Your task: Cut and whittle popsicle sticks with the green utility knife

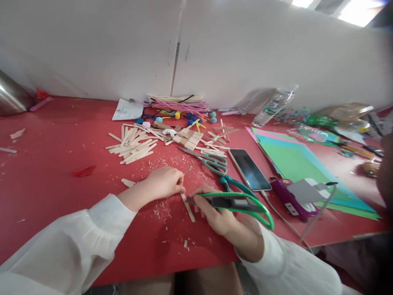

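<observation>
Stick [188, 207] is lying flat on the red tabletop [55, 135], near the front edge, right between both hands. Left hand [164, 183] is curled shut and pinching its far end down. Right hand [215, 215] is gripping a green-framed saw [236, 203], blade end sitting just about on the stick.

What's worrying me: those left fingertips are parked really close to the blade. If the saw is skipping off that smooth wood, it's heading straight at them. Only one end of the stick is being pinned, so it could be pivoting or snapping instead of cutting clean. All the shavings [161, 211] scattered underneath aren't helping either, they're making things slippy.

Also the scissors [219, 168] are lying open just beyond the right hand, and the phone [249, 169] with its cable is trailing right beside the right wrist, so a big elbow swing is snagging that. Pile of spare sticks [133, 145] farther back is well out of the way, at least.
</observation>
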Action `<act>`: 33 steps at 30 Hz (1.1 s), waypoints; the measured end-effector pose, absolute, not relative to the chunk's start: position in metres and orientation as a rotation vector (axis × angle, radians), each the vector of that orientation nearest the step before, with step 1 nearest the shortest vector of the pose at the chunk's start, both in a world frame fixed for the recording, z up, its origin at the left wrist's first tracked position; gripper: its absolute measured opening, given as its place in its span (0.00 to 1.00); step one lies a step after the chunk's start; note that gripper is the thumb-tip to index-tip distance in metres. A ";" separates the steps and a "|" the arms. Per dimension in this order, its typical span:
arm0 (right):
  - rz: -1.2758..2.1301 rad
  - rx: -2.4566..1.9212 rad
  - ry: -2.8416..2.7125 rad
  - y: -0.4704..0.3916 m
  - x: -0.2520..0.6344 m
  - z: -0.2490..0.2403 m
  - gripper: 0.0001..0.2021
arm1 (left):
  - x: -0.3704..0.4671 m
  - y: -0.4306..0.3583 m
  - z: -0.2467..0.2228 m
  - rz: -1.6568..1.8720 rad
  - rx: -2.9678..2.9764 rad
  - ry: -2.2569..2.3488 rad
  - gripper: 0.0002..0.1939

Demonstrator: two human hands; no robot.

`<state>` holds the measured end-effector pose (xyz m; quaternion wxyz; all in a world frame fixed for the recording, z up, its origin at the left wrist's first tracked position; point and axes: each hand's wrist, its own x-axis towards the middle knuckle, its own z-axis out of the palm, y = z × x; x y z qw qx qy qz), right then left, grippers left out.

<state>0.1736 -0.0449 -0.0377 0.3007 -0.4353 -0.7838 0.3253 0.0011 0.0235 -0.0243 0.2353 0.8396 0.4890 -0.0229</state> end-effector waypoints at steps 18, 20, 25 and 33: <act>0.862 -1.104 -2.008 -0.049 0.169 -0.055 0.07 | 0.002 0.023 -0.022 -0.083 2.297 1.350 0.06; 0.856 -1.079 -2.028 -0.049 0.169 -0.060 0.06 | 0.002 0.023 -0.022 -0.089 2.294 1.353 0.06; 1.097 -1.161 -1.815 -0.043 0.168 -0.064 0.08 | 0.003 0.024 -0.022 -0.088 2.298 1.347 0.06; 1.541 -1.266 -1.259 -0.028 0.166 -0.062 0.10 | 0.003 0.023 -0.020 -0.090 2.300 1.338 0.06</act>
